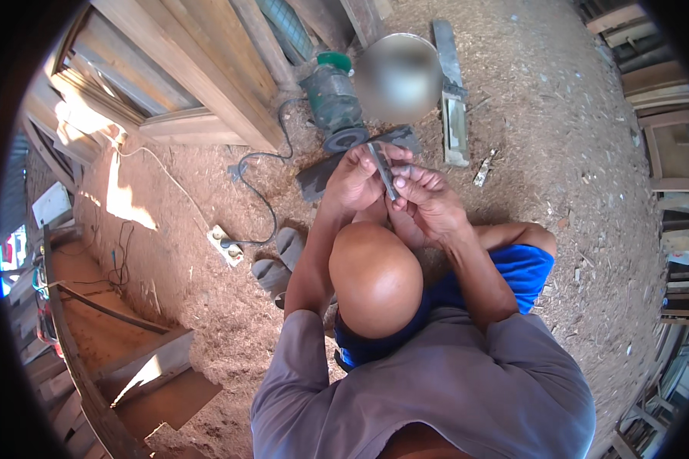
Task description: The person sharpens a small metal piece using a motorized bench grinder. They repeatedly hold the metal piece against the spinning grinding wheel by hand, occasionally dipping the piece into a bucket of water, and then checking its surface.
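In front of my raised knee, both hands hold a narrow, flat grey metal bar point(383, 170) at a slant. My left hand point(354, 182) is closed around its far left side, fingers behind it. My right hand point(433, 200) pinches the near end between thumb and fingers. Just beyond the hands lies a green bench grinder point(334, 99), its dark grinding wheel point(346, 139) toward me. The bar appears apart from the wheel. What kind of tool the bar is, I cannot tell.
Right of the grinder stands a round metal basin point(400, 76), beside a long board with a pale block point(455, 130). A black cord runs to a white socket strip point(226, 245). Sandals point(272, 268) lie left of my leg. Wooden frames point(199, 69) lean at far left.
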Available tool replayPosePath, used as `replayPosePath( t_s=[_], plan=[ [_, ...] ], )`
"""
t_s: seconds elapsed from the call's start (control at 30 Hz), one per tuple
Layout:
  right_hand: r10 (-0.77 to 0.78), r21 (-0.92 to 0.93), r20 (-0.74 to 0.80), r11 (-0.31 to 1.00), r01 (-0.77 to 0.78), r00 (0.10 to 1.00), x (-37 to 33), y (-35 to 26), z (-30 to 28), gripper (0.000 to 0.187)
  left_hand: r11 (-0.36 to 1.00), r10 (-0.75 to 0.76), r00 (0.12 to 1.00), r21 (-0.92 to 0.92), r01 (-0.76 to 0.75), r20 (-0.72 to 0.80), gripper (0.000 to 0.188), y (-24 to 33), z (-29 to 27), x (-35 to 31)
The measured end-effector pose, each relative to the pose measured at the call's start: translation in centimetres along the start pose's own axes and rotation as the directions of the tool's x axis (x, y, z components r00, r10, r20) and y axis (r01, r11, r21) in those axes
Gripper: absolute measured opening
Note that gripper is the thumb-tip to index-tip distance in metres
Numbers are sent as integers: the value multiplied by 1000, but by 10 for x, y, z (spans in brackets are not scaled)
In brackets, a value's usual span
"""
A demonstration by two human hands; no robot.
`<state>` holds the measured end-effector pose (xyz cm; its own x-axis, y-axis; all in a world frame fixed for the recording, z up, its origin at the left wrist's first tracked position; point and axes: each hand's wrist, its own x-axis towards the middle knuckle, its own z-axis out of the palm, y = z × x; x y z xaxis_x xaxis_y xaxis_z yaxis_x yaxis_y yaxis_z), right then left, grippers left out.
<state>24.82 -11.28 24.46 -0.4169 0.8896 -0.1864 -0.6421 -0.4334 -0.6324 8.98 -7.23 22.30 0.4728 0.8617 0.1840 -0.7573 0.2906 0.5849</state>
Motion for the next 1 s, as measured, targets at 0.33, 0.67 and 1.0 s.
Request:
replayPosePath(
  t_s=[0.33, 0.67, 1.0],
  plan=[
    [42, 58, -14, 997, -41, 999, -2, 0, -2, 15, 997, -51, 997, -54, 55, 66, 39, 4, -4, -1],
    [46, 46, 64, 998, -49, 997, -3, 3, -8, 20, 1000, -14, 999, 22, 13, 52, 50, -2, -26, -4],
    [-76, 0, -41, 997, 76, 996, -1, 3, 3, 14, 993, -119, 981, 14, 119, 150, 64, 6, 15, -3]
  ],
)
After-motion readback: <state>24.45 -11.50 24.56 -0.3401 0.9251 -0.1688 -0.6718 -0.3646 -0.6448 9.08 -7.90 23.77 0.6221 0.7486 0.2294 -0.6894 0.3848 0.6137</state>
